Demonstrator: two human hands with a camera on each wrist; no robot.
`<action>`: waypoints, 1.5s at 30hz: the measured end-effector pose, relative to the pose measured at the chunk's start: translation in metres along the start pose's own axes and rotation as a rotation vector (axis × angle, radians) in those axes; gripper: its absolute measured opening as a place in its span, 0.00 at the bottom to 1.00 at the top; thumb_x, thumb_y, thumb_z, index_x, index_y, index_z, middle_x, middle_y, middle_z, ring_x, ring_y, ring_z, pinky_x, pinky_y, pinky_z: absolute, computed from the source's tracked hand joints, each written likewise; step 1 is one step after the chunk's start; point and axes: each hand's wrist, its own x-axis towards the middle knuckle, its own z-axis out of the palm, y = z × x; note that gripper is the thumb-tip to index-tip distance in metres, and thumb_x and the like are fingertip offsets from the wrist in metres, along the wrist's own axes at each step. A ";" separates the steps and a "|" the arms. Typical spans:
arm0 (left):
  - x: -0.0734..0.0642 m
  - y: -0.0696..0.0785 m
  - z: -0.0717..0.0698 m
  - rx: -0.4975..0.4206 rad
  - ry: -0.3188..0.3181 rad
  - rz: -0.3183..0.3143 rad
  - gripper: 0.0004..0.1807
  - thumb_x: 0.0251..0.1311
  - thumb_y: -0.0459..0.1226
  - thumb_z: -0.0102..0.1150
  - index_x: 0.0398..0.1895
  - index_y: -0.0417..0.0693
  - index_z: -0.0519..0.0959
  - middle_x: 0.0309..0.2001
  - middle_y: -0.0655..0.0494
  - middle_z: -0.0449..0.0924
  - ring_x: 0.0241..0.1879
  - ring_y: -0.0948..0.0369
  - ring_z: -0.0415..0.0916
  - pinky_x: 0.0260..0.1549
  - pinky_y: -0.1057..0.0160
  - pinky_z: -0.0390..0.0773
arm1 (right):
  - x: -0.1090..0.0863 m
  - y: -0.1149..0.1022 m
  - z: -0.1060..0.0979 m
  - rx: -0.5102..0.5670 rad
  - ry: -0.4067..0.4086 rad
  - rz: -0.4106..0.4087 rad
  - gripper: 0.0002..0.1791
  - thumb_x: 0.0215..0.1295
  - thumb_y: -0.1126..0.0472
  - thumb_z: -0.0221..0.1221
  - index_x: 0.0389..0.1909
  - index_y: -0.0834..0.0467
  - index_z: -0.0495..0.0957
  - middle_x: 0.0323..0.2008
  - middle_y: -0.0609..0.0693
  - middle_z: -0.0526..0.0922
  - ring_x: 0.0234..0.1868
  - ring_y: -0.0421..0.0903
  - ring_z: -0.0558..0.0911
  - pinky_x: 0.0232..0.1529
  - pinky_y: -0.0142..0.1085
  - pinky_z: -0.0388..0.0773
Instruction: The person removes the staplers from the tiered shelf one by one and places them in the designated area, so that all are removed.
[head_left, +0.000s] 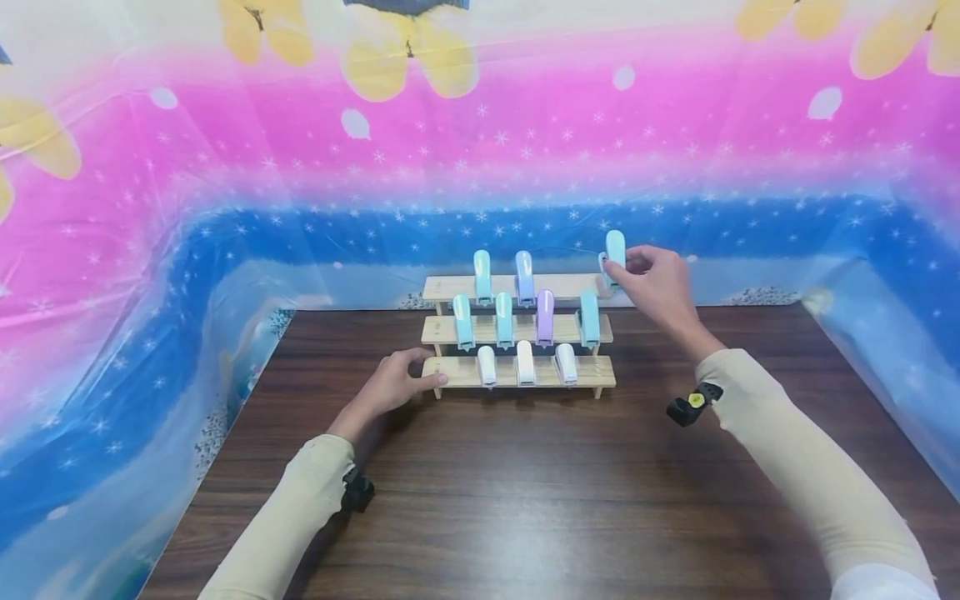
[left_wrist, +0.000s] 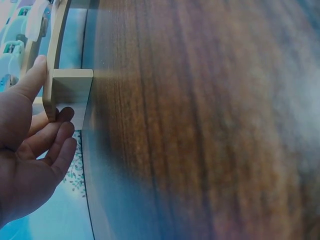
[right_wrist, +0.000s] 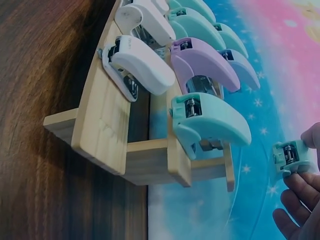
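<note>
My right hand pinches a mint stapler between thumb and fingers at the right end of the top shelf. In the right wrist view this stapler appears beyond the rack's end, apart from the boards. My left hand grips the left end of the lowest shelf of a three-tier wooden rack. In the left wrist view its thumb lies on top of the board and fingers reach beneath. Three white staplers stand on the lowest shelf. The middle shelf bears several mint staplers and a purple stapler.
On the top shelf stand another mint stapler and a blue stapler. The rack sits near the back of a dark wooden table. A patterned pink and blue cloth hangs behind and at both sides.
</note>
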 end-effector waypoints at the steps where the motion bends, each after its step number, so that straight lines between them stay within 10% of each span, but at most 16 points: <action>1: 0.000 0.000 0.000 -0.001 0.000 0.001 0.35 0.65 0.52 0.68 0.67 0.39 0.75 0.66 0.39 0.75 0.66 0.44 0.71 0.61 0.41 0.71 | -0.001 0.001 -0.001 0.002 -0.002 0.004 0.31 0.65 0.38 0.66 0.53 0.61 0.83 0.44 0.57 0.87 0.45 0.52 0.84 0.45 0.44 0.78; 45: -0.001 -0.001 -0.001 -0.016 -0.009 0.005 0.34 0.66 0.52 0.67 0.67 0.40 0.75 0.66 0.40 0.76 0.63 0.46 0.74 0.58 0.43 0.74 | -0.054 0.090 0.019 -0.138 0.001 0.096 0.31 0.66 0.40 0.65 0.55 0.63 0.83 0.47 0.61 0.88 0.44 0.56 0.85 0.43 0.46 0.78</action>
